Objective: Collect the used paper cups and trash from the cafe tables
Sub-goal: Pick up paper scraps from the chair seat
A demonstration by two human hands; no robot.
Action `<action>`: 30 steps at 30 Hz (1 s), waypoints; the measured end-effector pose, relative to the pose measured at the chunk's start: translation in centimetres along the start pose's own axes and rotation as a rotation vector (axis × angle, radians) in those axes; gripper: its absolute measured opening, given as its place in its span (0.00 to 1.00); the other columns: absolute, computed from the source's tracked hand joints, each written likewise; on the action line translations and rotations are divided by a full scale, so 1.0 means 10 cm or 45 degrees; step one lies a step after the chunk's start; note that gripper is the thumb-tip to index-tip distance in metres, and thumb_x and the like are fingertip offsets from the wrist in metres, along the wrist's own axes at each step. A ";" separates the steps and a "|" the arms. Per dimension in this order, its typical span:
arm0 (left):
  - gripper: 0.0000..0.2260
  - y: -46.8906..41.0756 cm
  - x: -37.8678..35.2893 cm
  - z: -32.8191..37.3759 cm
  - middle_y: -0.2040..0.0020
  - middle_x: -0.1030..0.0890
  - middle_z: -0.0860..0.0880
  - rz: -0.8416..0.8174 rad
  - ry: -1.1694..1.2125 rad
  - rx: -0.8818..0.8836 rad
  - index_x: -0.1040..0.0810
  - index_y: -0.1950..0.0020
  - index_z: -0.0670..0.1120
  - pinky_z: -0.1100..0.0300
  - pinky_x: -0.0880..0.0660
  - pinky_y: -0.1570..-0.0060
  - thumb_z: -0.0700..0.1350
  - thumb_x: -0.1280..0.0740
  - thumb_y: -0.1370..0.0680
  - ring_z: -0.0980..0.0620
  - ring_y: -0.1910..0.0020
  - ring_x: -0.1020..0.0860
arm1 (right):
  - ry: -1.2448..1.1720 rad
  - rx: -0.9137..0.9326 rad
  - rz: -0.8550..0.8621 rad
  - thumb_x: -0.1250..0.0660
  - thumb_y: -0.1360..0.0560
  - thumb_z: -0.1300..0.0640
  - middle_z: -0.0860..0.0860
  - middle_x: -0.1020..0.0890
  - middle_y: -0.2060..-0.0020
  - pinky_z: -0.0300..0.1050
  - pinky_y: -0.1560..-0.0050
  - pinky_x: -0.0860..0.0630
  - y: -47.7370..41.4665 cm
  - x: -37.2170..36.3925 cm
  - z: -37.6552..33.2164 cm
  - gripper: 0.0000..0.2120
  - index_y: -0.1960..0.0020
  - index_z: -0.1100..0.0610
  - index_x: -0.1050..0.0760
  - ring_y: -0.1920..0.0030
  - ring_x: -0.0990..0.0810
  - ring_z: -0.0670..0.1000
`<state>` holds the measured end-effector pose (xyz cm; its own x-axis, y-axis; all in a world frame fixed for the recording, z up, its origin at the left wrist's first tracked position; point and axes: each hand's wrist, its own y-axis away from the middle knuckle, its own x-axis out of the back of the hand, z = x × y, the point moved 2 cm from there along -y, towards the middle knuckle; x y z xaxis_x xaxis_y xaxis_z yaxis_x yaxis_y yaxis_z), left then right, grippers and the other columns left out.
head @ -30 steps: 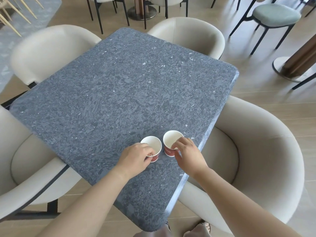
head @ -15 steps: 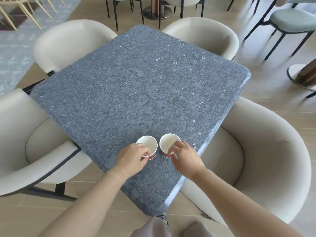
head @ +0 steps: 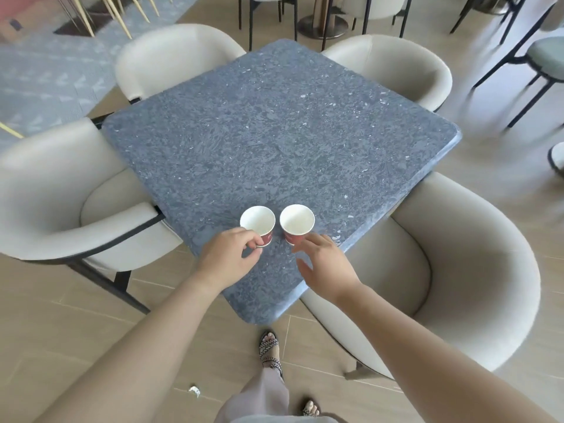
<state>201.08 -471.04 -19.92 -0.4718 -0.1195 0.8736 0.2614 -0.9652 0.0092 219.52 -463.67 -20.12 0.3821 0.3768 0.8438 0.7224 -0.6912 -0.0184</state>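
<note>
- Both paper cups stand upright, mouths up, side by side near the corner of the table (head: 274,132) closest to you; rims nearly touching, whether they meet you cannot tell.
- Left cup (head: 258,221): your left hand (head: 227,259) has its fingers curled in, thumb and forefinger pinching the cup's lower red wall from the near side. The cup's base looks to be on the tabletop.
- Right cup (head: 297,222): lies straight ahead of your right hand (head: 328,265), slightly to its left. That hand's fingers are loose and spread, thumb splayed out, grasping nothing; the forefinger tip is at or just short of the cup's base, and contact cannot be confirmed.
- Each hand is nearer its own cup, so there is no need to cross over.
- Judgement: the right hand needs a short reach forward before it closes round the cup wall. A nudge from the open fingers could tip so light a cup.
- A small white scrap (head: 194,390) lies on the floor by your left leg, well apart from the table.
</note>
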 end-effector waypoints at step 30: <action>0.05 2.87 0.27 -1.30 0.56 0.25 0.61 0.052 0.132 0.562 0.23 0.52 0.57 0.59 0.26 0.57 0.50 0.34 0.27 0.59 0.54 0.25 | -0.030 0.322 -0.445 0.38 0.26 0.57 0.50 0.25 0.43 0.49 0.48 0.26 0.89 -1.51 -1.95 0.14 0.40 0.53 0.27 0.43 0.26 0.54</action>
<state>196.34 -502.06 -23.57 -0.5292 -0.1999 0.8246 0.6049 -0.7704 0.2014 208.91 -487.50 -22.60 0.1000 0.5775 0.8103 0.9280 -0.3479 0.1333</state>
